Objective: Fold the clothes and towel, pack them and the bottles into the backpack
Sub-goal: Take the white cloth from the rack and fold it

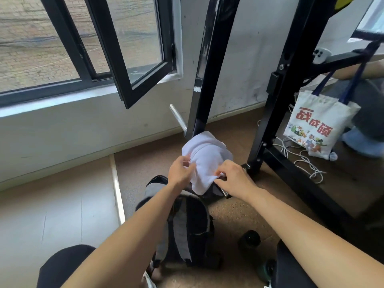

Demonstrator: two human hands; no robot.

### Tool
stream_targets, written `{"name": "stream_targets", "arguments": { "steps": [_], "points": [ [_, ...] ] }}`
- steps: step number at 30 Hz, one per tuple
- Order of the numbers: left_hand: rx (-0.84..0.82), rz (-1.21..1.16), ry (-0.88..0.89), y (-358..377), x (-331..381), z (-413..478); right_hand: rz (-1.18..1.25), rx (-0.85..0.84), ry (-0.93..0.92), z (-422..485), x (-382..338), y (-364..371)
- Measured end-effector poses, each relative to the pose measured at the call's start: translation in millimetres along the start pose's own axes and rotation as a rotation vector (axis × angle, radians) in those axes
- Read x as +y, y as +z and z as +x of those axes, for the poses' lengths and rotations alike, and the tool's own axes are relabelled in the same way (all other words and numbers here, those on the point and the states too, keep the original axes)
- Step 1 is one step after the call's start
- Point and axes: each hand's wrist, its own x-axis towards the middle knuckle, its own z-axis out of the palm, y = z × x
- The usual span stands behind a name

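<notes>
White cloth [207,161] in hands [180,171] [234,179], above backpack [191,229]

Window: a black-framed glass window [133,59], swung open.
Frame: a tall black metal frame [209,65] standing on the brown carpet floor [239,215].
Bag: a white cloth tote bag with red letters [318,125] hanging from the frame.
Cord: a tangled white cord [307,163] under the bag.

One backpack [193,225], one white cloth [205,161], two bottles [249,240], one tote bag [318,125]

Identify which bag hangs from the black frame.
The white canvas tote bag with red lettering; the grey-and-black backpack sits on the floor.
</notes>
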Motion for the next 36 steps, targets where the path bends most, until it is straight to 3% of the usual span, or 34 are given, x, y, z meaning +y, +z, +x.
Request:
{"name": "stream_targets", "arguments": {
  "steps": [9,12,18,23,26,32,36],
  "points": [
    [-0.048,-0.100,0.074,-5.2,3.9,12.5,0.032,0.053,-0.003,-1.6,0.6,10.7],
    [0.026,-0.121,0.075,-3.4,5.3,17.3,-0.012,0.146,-0.090,-4.0,0.3,19.3],
    [-0.036,-0.038,0.179,-0.9,15.2,25.5,-0.031,0.016,-0.087,7.0,-4.2,26.9],
    [-0.145,0.131,0.066,2.4,22.6,34.8,0.044,0.047,-0.042,7.5,3.6,37.5],
    [-0.274,0.035,-0.092,6.0,21.2,32.9,0.059,0.077,-0.042,5.8,5.7,43.2],
    [0.214,0.153,0.046,8.0,19.3,36.9,0.005,0.106,-0.121,3.7,6.1,40.4],
    [0.196,0.349,0.152,4.0,30.7,46.4,0.015,0.080,-0.120,2.7,5.4,36.8]
  ]
}}
